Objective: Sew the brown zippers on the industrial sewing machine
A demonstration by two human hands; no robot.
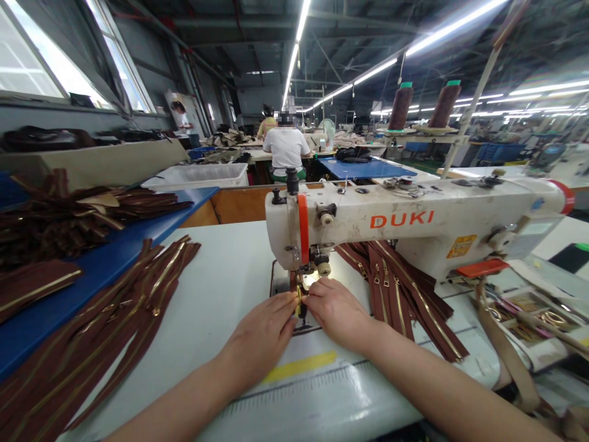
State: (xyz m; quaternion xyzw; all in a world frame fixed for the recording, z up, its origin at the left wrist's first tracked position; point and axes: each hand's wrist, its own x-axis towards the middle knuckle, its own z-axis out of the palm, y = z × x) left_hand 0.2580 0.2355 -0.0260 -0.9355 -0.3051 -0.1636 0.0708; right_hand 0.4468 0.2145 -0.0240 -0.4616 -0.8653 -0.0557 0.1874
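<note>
My left hand (264, 328) and my right hand (338, 313) meet under the needle area of a white sewing machine (359, 212). Between their fingertips is a zipper (299, 299), mostly hidden; a bit of gold and brown shows. Fingers of both hands are pressed together on it, close to the presser foot. Brown zippers (400, 288) with gold teeth and pulls lie fanned out behind my right hand, under the machine's arm. More long brown zippers (138, 307) stretch along the left side of the table, apart from my left hand.
A blue table (179, 212) on the left carries a heap of brown zipper strips (87, 215). A tray (531, 325) of small metal parts sits at the right. Two brown thread cones (400, 107) stand above the machine. Ahead, a person (286, 150) in white sits facing away.
</note>
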